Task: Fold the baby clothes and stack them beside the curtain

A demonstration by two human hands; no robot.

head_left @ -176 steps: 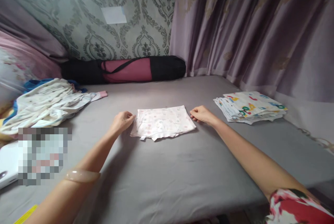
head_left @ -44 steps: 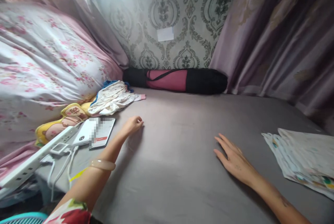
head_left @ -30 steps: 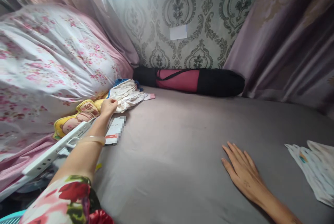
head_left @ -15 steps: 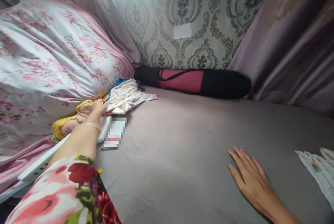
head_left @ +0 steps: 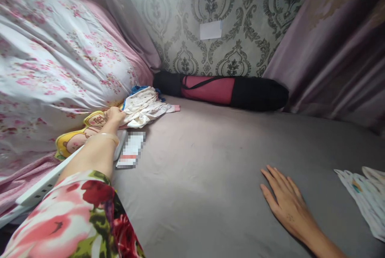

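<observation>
My left hand [head_left: 114, 115] reaches far forward, its fingers curled at the left edge of a crumpled white garment [head_left: 141, 107]; what lies between the fingertips is hidden. Blue fabric [head_left: 138, 89] shows behind that garment. Under and beside my left wrist is a yellow cartoon-shaped cushion [head_left: 71, 144]. My right hand [head_left: 284, 204] lies palm down on the grey bed sheet [head_left: 204, 186], fingers stretched and holding nothing. Some way to its right, white folded cloth [head_left: 359, 194] with a small coloured print rests on the sheet.
A long black and red bag [head_left: 207, 89] lies along the patterned wall. Floral bedding [head_left: 60, 53] is heaped at the left. Near my left forearm are a blurred-out flat item [head_left: 131, 150] and a white slotted rail [head_left: 37, 196]. A purple curtain [head_left: 325, 49] hangs at the right.
The view has shifted slightly, so most things sit a little higher in the picture. My left hand stays at the garment's edge, and my right hand still lies flat.
</observation>
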